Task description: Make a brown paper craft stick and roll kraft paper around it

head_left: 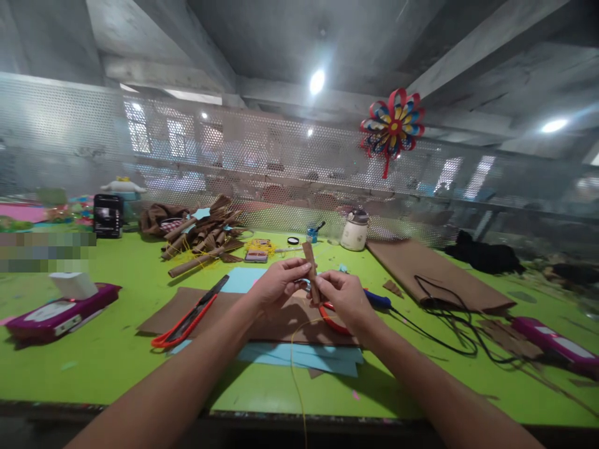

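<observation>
Between my two hands is a narrow folded strip of brown paper [309, 257], held upright over the table. My left hand [283, 280] pinches it from the left, and my right hand [344, 293] grips its lower part. A yellow string [294, 368] hangs below my hands, down past the table's front edge. Beneath them lies a brown paper sheet [276, 318] over light blue paper [299, 357]. Red-handled scissors [191, 315] rest open on the brown sheet at the left. Red handles [333, 318] of another tool show partly behind my right hand.
Rolled brown paper pieces [206, 240] are heaped at the back left, near yellow string [259, 248]. A white jar [354, 231] stands at the back. Brown paper [435, 274], a black cable [461, 324] and purple power strips [556, 343] lie on the right and left.
</observation>
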